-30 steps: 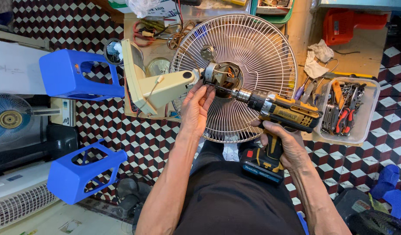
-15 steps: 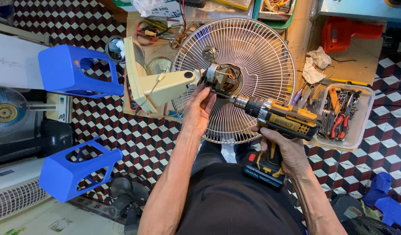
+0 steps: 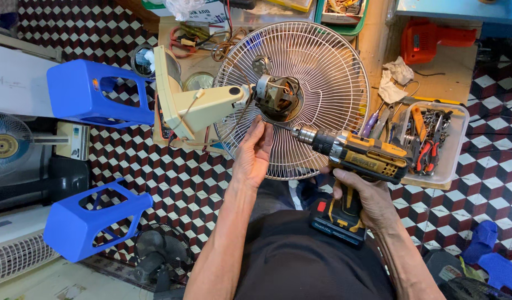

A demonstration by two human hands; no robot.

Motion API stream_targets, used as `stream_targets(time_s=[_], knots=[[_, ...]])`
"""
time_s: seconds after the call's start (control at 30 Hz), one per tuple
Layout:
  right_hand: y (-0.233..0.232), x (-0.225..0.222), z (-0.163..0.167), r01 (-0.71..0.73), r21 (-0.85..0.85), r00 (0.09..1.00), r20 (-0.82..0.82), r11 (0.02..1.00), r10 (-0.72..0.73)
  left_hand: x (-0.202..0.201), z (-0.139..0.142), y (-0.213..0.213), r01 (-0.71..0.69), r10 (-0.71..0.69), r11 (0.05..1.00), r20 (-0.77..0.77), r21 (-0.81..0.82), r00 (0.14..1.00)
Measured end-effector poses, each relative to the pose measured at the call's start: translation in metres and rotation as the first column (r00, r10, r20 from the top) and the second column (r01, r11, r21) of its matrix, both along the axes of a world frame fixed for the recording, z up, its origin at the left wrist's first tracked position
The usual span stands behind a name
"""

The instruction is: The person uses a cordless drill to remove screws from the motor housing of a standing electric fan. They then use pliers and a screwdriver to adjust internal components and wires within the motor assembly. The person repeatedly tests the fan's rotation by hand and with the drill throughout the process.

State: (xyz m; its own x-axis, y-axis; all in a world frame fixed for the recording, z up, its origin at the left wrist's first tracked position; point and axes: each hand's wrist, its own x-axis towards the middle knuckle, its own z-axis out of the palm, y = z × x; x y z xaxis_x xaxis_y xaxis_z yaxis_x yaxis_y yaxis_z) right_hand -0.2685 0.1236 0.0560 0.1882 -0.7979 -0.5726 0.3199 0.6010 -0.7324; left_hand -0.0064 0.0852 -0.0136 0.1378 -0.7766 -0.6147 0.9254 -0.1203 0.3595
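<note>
**Cordless drill held at a fan motor over a checkered floor**

Seen from above, a person works on a dismantled electric fan. The right hand (image 3: pixel 367 197) is wrapped fully closed around the grip of a yellow and black cordless drill (image 3: pixel 359 158), at about 4 o'clock from the centre of the view. The drill's bit points toward 10 o'clock, its tip at or just beside the exposed fan motor (image 3: pixel 276 97); contact is too fine to tell. The left hand (image 3: pixel 253 153) is mostly open, fingers stretched upward, fingertips touching the wire fan guard (image 3: pixel 317 61) just below the motor. It clasps nothing.

The motor sits at the centre of the round guard, joined at 9 o'clock to a cream plastic fan neck (image 3: pixel 197 108).

The floor (image 3: pixel 172 183) is tiled in a red, black and white cube pattern. At 3 o'clock a clear plastic tray (image 3: pixel 453 161) holds pliers and other hand tools, with crumpled rags (image 3: pixel 393 80) near it at 2 o'clock. A red power tool (image 3: pixel 428 39) lies at 1 o'clock. Two blue plastic fan bases (image 3: pixel 86 94) stand at 9 and 8 o'clock, and another small fan (image 3: pixel 3 145) sits at the far left edge.
</note>
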Motion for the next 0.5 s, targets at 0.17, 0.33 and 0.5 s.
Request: stream_targets(time_s=[0.17, 0.33, 0.5], knots=[[0.002, 0.001, 0.001, -0.010, -0.032, 1.000, 0.000, 0.999, 0.010, 0.002, 0.005, 0.004, -0.001, 0.001, 1.000, 0.029, -0.006, 1.000], [0.000, 0.005, 0.003, 0.001, -0.027, 1.000, 0.006, 1.000, -0.001, 0.006, 0.016, 0.001, 0.012, -0.011, 1.000, 0.075, -0.008, 0.997], [-0.005, 0.010, 0.008, -0.006, -0.050, 1.000, 0.025, 0.999, 0.007, 0.013, 0.022, -0.007, 0.016, -0.015, 1.000, 0.136, -0.009, 0.991]])
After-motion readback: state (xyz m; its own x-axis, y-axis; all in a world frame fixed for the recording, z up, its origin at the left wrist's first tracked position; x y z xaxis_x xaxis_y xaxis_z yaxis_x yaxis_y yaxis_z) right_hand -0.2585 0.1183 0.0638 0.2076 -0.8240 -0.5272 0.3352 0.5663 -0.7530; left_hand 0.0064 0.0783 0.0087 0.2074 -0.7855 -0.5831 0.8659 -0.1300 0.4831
